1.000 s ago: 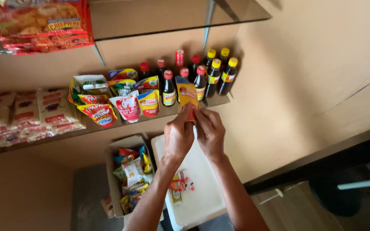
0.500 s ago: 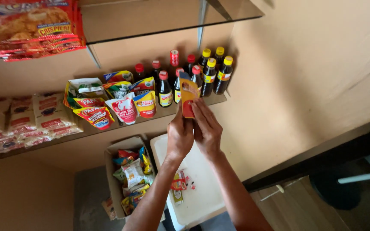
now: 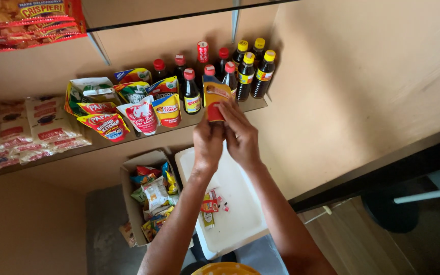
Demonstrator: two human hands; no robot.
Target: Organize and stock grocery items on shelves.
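Note:
Both my hands hold up a yellow and red sauce pouch (image 3: 216, 98) in front of a wooden shelf (image 3: 128, 138). My left hand (image 3: 208, 141) grips the pouch's lower left edge. My right hand (image 3: 240, 135) has its fingers laid across the pouch's front and right side. Just behind the pouch stand dark sauce bottles with red caps (image 3: 191, 91) and with yellow caps (image 3: 264, 74). To its left on the shelf lean other sauce pouches (image 3: 141, 117).
White and red packets (image 3: 24, 127) lie at the shelf's left end. Red snack bags (image 3: 26, 18) sit on an upper shelf. Below stand a cardboard box of packets (image 3: 151, 198) and a white tray (image 3: 240, 214) with a few sachets.
My hands and the pouch have stayed at the bottles. The camera has tilted slightly, so the shelf sits a little higher and further left in view.

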